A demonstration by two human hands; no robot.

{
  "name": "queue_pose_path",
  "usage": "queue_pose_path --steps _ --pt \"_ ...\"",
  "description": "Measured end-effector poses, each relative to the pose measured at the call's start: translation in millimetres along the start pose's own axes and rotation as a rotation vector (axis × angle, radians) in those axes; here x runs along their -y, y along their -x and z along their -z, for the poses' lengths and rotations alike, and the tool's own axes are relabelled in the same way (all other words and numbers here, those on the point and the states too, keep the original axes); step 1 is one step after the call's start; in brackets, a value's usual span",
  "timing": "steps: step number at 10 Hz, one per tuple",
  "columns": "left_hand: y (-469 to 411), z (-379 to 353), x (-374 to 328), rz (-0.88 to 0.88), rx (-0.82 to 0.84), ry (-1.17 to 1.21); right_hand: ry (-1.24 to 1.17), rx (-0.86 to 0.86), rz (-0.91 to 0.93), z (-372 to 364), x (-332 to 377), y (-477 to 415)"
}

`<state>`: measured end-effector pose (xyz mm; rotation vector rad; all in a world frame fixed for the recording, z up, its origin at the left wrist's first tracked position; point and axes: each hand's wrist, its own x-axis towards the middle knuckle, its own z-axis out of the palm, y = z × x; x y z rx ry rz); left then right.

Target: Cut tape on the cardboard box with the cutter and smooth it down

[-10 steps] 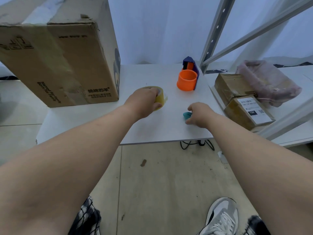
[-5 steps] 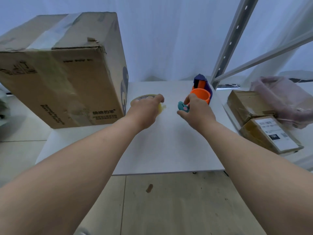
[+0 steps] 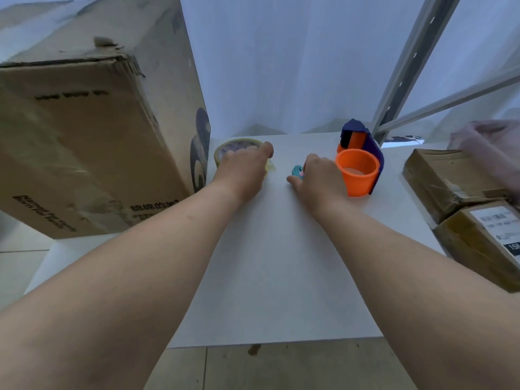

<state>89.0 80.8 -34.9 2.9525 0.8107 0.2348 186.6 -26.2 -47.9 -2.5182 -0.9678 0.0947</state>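
A large worn cardboard box [image 3: 92, 130] stands at the left of the white table [image 3: 275, 277], with a strip of tape along its top. My left hand [image 3: 242, 170] grips a yellowish roll of tape [image 3: 233, 146] right beside the box's lower right corner. My right hand [image 3: 318, 178] is closed around a small teal cutter [image 3: 296, 170], whose tip sticks out to the left of my fingers. The two hands are a short gap apart, low over the table's far middle.
An orange cup [image 3: 356, 175] with a dark blue and orange holder [image 3: 358, 139] behind it stands just right of my right hand. Brown taped parcels [image 3: 453, 181] lie on a shelf at the right, under a grey metal rack upright [image 3: 408, 63]. A white curtain hangs behind.
Both hands have moved away from the table's front toward the far side. The tape roll now sits next to the box. The right hand has lifted the teal cutter and carried it beside the orange cup.
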Motion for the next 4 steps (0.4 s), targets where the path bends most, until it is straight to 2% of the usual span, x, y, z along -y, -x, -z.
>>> queue_pose_path --steps 4 --pt "4.7 0.5 -7.6 0.066 0.037 0.048 -0.013 0.085 -0.023 5.0 0.6 1.2"
